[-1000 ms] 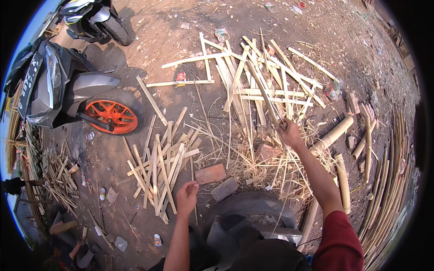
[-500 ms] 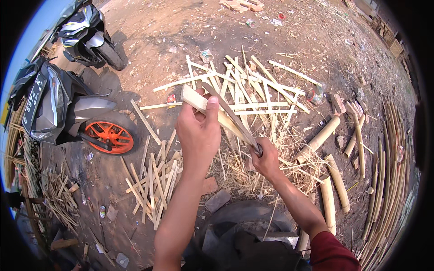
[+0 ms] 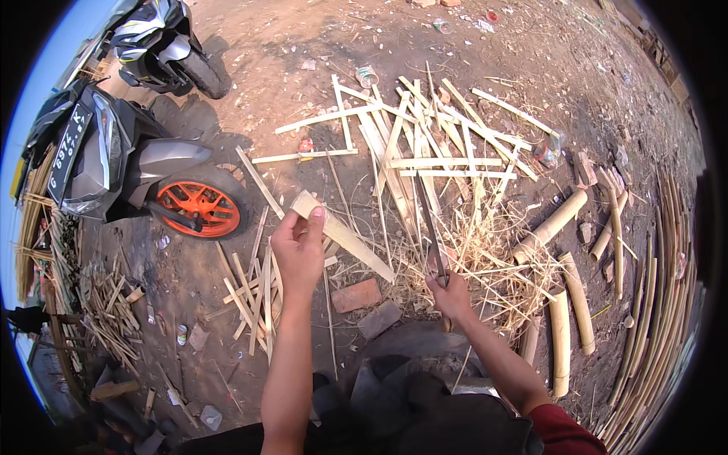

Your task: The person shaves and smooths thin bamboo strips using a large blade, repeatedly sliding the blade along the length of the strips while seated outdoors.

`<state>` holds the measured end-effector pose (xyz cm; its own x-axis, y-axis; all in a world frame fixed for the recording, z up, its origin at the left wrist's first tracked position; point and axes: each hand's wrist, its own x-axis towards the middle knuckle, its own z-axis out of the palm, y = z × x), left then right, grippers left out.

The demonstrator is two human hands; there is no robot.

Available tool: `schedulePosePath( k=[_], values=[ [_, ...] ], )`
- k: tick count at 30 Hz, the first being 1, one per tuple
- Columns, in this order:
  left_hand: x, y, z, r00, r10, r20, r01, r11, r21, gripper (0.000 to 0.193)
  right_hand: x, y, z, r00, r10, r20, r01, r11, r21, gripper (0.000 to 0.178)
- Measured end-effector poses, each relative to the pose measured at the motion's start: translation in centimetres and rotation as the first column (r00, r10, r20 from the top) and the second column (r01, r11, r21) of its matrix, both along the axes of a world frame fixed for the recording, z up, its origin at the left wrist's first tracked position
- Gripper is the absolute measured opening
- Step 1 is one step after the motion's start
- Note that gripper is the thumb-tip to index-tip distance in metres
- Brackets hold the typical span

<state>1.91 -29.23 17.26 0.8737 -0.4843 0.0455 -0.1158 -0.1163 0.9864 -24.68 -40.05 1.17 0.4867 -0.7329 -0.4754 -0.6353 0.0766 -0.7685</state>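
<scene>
My left hand (image 3: 298,254) is closed round the upper end of a flat, pale split piece of bamboo (image 3: 353,244), thumb on top. The piece slants down to the right, its lower end hanging over the ground. My right hand (image 3: 453,296) grips a machete (image 3: 431,231) at its handle, which the fingers mostly hide. The long dark blade points away from me, apart from the bamboo piece. Beyond the hands lies a criss-crossed pile of split bamboo strips (image 3: 446,162). Curly bamboo shavings (image 3: 493,254) are heaped beside my right hand.
Two bricks (image 3: 356,296) lie in front of my seat. Cut bamboo tubes (image 3: 560,345) and long poles (image 3: 644,326) lie at right. More strips (image 3: 262,299) sit left of my left arm. A motorbike with an orange wheel (image 3: 199,208) stands at left, another motorbike (image 3: 163,49) behind it.
The machete has come off the bamboo piece and swung upright, away from it. My left hand has lowered and moved left with the piece. The whole view has shifted slightly.
</scene>
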Motion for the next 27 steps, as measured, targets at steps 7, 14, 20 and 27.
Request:
schedulePosePath(
  k=[7,14,20,27],
  values=[
    [-1.1,1.3,-4.3,0.991,-0.108,0.080,0.094,0.982,0.165,0.023,1.0,1.7,5.9,0.992,0.077,0.103,-0.077,0.997,-0.002,0.042],
    [-3.5,5.1,1.9,0.892,-0.055,0.450,-0.041,0.979,0.201,0.017,3.6,1.9,13.0,0.891,0.180,0.416,-0.254,0.958,0.130,0.047],
    [-5.5,7.6,4.9,0.773,0.127,0.622,-0.246,0.963,0.108,0.016,4.8,3.2,14.7,0.833,0.244,0.496,-0.381,0.904,0.195,0.054],
    [-7.7,7.6,-0.1,0.720,0.150,0.678,-0.278,0.957,0.084,0.022,4.3,4.2,17.7,0.746,0.470,0.471,-0.543,0.839,0.022,0.053]
  ],
)
